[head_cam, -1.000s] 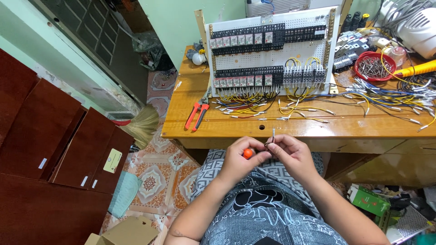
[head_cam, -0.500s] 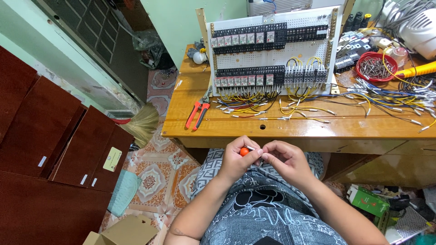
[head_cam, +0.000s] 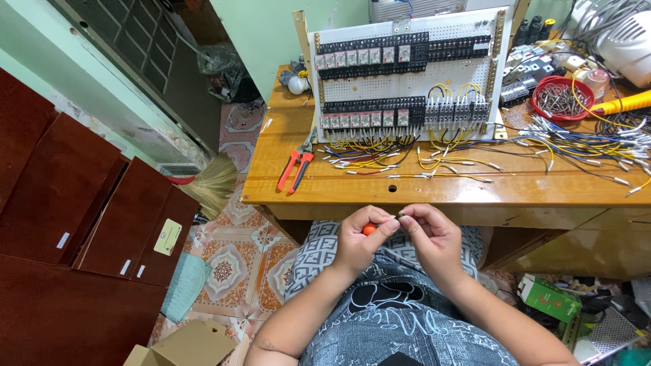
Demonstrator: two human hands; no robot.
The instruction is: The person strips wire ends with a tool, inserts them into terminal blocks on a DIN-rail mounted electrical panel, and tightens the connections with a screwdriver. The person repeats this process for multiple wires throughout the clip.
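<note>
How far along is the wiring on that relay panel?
Done: yellow jumper loops sit on the right terminals of the relay panel. In hand: left hand grips an orange-handled tool, right hand pinches something small at its tip. Left: many loose wires lie unconnected on the wooden table.

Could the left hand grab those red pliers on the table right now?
Probably yes, but not straight away. The left hand is busy pinching a small orange thing over the lap. The red pliers lie in the open on that side of the wooden table, with nothing blocking them.
</note>
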